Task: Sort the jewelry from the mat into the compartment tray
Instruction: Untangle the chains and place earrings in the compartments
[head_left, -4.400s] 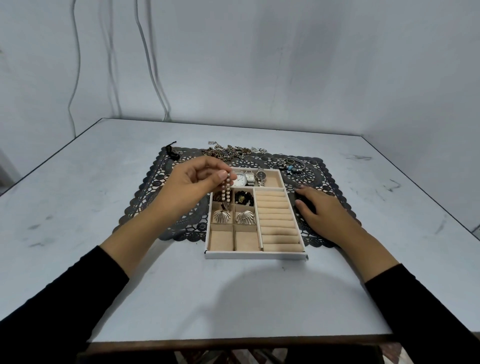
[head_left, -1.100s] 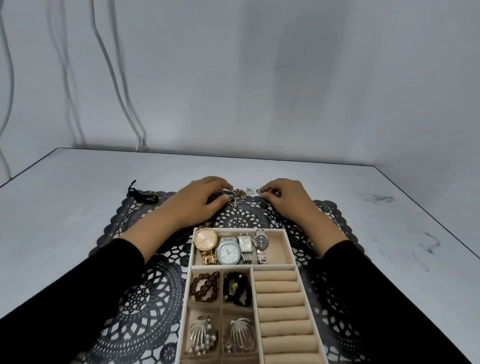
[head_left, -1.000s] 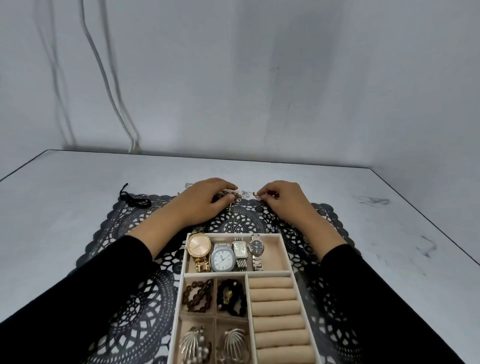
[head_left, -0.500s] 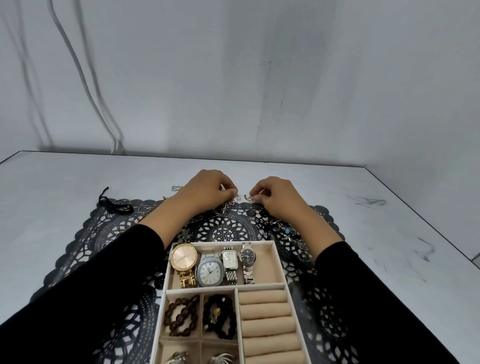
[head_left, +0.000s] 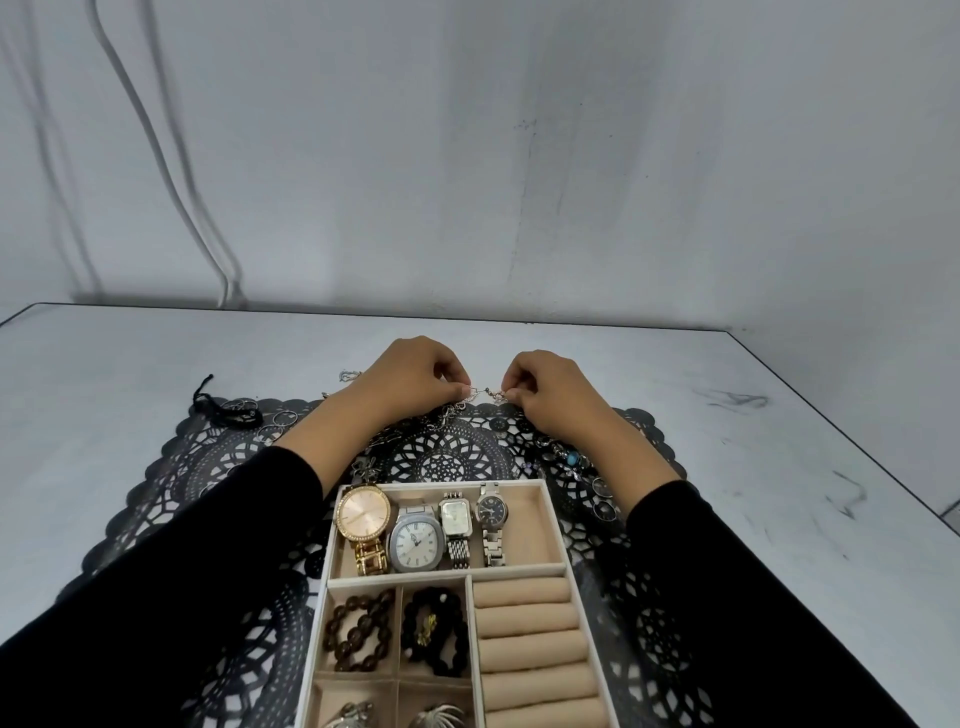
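Apparently left hand (head_left: 410, 375) and right hand (head_left: 551, 388) pinch one blurry chain (head_left: 483, 391).

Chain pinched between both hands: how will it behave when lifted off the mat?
Probably floppy: the chain droops in loops below the left hand. Likely light: the right hand holds its other end with a fingertip pinch. It may snag: its lower part runs into a tangle on the mat.

You face a plain grey-white wall (head_left: 571, 156), streaked with faint dark smudges. Two pale cables (head_left: 228, 283) run down its left side to the far edge of your table (head_left: 779, 415), a pale, scuffed top with a dark rim. Light is soft, even.
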